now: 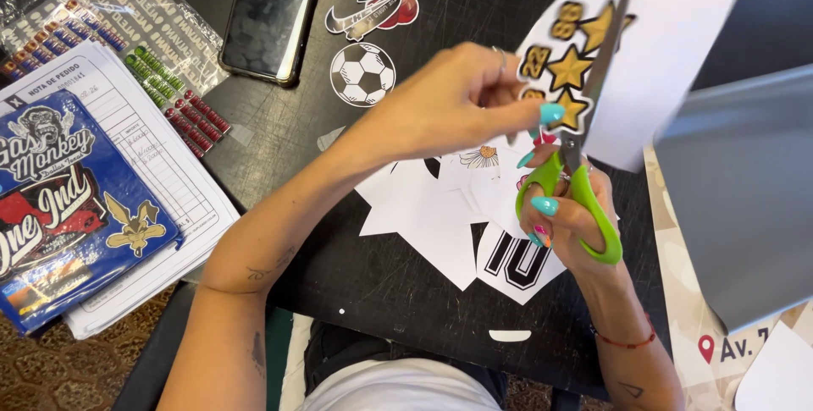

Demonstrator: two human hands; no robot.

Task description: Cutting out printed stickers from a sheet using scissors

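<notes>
My right hand [567,216] gripped the green scissors [584,165], blades closed into the white sticker sheet [669,30] that my left hand [457,106] pinched, raised above the bench [381,267]. The gold stars [569,68] were partly cut round; several finished cutouts [440,216] lay just below, nearer me.

I see a scratched black table [279,136] filling the frame's centre, with brown patterned floor [51,369] at lower left.

A dark-screened phone [271,13] is seen above the order pad [161,174]; a blue printed package [72,208] is laid on the pad's left.
</notes>
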